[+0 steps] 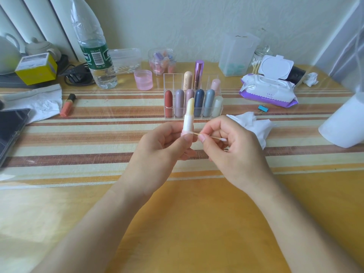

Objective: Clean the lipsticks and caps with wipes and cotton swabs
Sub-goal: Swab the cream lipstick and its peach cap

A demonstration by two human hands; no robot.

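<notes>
— Above the striped counter (197, 213), what's held?
— Left hand (157, 152) grips an uncapped lipstick (188, 119) upright; right hand (234, 152) pinches a cotton swab (216, 138) at its base. Behind, a clear rack (169, 79) holds perhaps nine capped lipsticks (208, 103).

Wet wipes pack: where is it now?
In the head view the wet wipes pack lies far right, lid open, right of the clear lipstick organizer, with the cotton swab jar behind and a blue binder clip in front.
</notes>
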